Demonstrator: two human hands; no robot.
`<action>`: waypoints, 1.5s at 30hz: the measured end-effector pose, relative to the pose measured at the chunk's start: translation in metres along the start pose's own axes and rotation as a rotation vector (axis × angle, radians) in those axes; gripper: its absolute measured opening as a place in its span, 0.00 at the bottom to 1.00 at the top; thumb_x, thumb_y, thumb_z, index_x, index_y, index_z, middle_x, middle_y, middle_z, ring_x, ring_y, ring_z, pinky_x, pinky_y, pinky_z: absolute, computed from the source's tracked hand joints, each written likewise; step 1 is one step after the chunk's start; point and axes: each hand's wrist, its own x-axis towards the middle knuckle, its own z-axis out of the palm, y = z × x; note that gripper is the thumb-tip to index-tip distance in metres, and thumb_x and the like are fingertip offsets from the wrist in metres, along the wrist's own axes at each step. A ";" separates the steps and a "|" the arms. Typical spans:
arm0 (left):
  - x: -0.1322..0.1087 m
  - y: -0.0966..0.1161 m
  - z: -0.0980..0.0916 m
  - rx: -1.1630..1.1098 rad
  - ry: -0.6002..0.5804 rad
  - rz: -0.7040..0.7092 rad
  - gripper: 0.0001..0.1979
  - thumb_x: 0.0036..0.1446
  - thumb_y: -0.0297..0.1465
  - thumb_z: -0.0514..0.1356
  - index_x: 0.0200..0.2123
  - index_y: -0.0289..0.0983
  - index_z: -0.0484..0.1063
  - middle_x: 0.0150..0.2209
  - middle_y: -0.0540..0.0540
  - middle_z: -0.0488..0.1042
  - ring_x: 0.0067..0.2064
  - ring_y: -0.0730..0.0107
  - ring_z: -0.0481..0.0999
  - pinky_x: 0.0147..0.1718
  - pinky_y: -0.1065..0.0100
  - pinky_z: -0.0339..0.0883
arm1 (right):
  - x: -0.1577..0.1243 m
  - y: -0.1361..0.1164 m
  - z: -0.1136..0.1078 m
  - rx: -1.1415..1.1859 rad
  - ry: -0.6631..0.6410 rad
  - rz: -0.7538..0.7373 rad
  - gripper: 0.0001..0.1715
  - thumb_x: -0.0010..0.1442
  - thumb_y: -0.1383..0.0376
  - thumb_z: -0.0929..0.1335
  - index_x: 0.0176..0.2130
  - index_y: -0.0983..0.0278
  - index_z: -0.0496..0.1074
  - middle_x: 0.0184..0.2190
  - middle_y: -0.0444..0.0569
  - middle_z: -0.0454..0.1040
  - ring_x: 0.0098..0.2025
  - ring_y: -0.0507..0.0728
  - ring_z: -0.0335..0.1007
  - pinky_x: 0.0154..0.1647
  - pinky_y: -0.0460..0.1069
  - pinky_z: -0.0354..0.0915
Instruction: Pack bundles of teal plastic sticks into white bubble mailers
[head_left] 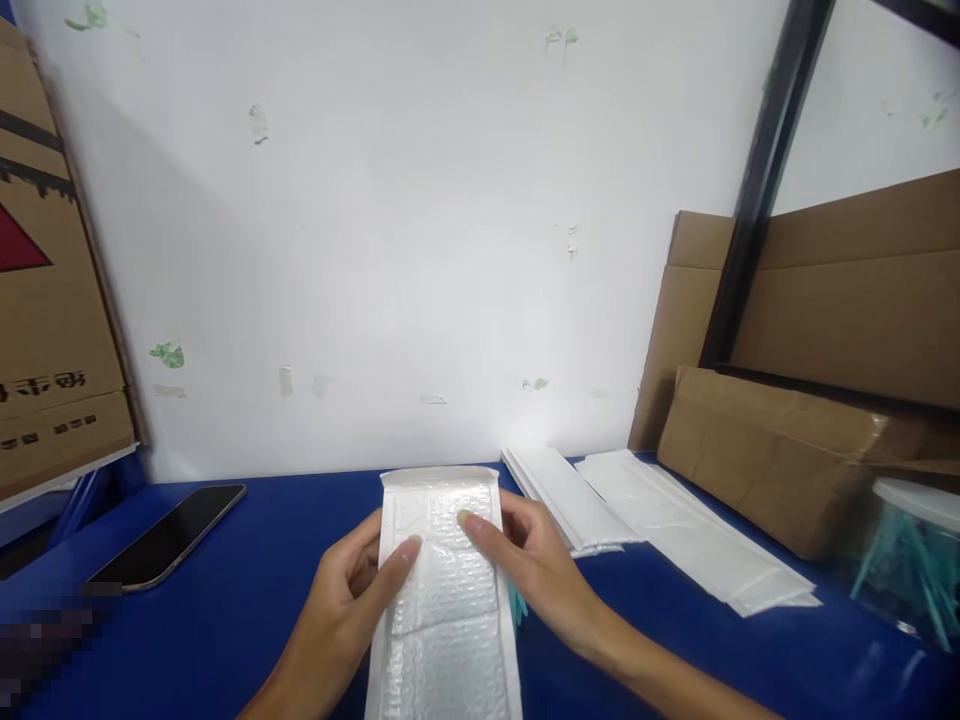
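Both hands [442, 590] grip bubble mailer [442, 600] (white, dimpled).

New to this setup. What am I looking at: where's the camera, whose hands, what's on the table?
There is no machine here. One camera sits on a person's head and looks forward and down, so the two bare hands are the wearer's own. The left hand and the right hand both hold a white bubble mailer, thumbs on top, over a blue table. On the table, a dark phone lies to the left. More flat white mailers lie to the right. Behind those are cardboard boxes, and at the right edge a clear container with teal pieces inside. A white wall stands at the back.
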 end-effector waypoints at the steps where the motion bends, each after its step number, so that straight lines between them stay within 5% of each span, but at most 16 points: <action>1: 0.001 0.001 0.000 -0.020 0.001 0.003 0.22 0.63 0.41 0.60 0.58 0.42 0.69 0.48 0.44 0.79 0.42 0.59 0.79 0.40 0.62 0.75 | 0.000 0.001 0.000 -0.011 0.000 0.007 0.22 0.63 0.51 0.68 0.46 0.65 0.76 0.35 0.49 0.75 0.37 0.55 0.70 0.38 0.50 0.65; 9: -0.002 0.006 0.005 -0.090 -0.048 -0.106 0.29 0.59 0.41 0.64 0.62 0.41 0.63 0.44 0.42 0.80 0.37 0.58 0.81 0.36 0.62 0.75 | 0.009 0.008 -0.013 -0.140 0.245 -0.038 0.21 0.61 0.49 0.70 0.45 0.61 0.75 0.22 0.39 0.62 0.21 0.48 0.56 0.19 0.44 0.58; 17: 0.000 0.007 0.003 -0.084 0.155 -0.182 0.34 0.57 0.44 0.65 0.63 0.43 0.57 0.30 0.50 0.79 0.27 0.66 0.77 0.26 0.71 0.68 | 0.010 0.009 -0.020 -0.210 0.127 -0.127 0.16 0.65 0.54 0.67 0.49 0.57 0.78 0.33 0.46 0.78 0.23 0.49 0.67 0.22 0.45 0.62; 24: 0.002 -0.001 0.001 -0.027 0.216 -0.155 0.31 0.57 0.46 0.64 0.60 0.48 0.56 0.22 0.57 0.70 0.21 0.72 0.69 0.20 0.75 0.60 | 0.005 0.013 -0.026 -0.204 0.030 -0.214 0.14 0.66 0.62 0.65 0.42 0.58 0.81 0.45 0.49 0.79 0.29 0.51 0.70 0.25 0.46 0.65; 29: 0.000 -0.008 -0.003 -0.039 0.153 -0.146 0.21 0.58 0.48 0.62 0.49 0.45 0.62 0.23 0.55 0.69 0.21 0.74 0.64 0.20 0.75 0.55 | 0.004 0.014 -0.026 -0.131 0.012 -0.230 0.17 0.67 0.60 0.63 0.42 0.60 0.81 0.45 0.52 0.79 0.37 0.56 0.73 0.29 0.48 0.68; 35: -0.002 -0.004 -0.008 0.060 0.164 -0.116 0.16 0.61 0.49 0.58 0.42 0.43 0.67 0.22 0.56 0.61 0.23 0.75 0.57 0.21 0.76 0.51 | 0.011 0.017 -0.017 -0.203 0.117 -0.030 0.14 0.57 0.55 0.74 0.39 0.62 0.78 0.28 0.46 0.75 0.27 0.51 0.67 0.26 0.46 0.66; 39: 0.000 -0.006 -0.006 0.088 0.160 -0.089 0.17 0.61 0.50 0.57 0.38 0.42 0.66 0.22 0.56 0.59 0.23 0.76 0.55 0.21 0.76 0.50 | 0.015 0.020 -0.017 -0.085 0.092 0.002 0.18 0.55 0.58 0.75 0.44 0.60 0.74 0.35 0.45 0.74 0.28 0.49 0.65 0.26 0.45 0.66; 45: 0.008 -0.008 -0.002 0.019 0.198 -0.122 0.23 0.56 0.50 0.63 0.47 0.44 0.62 0.27 0.54 0.74 0.22 0.73 0.68 0.19 0.75 0.59 | 0.013 0.021 -0.018 -0.080 0.028 0.031 0.16 0.55 0.57 0.75 0.42 0.61 0.74 0.32 0.44 0.72 0.29 0.49 0.65 0.25 0.44 0.64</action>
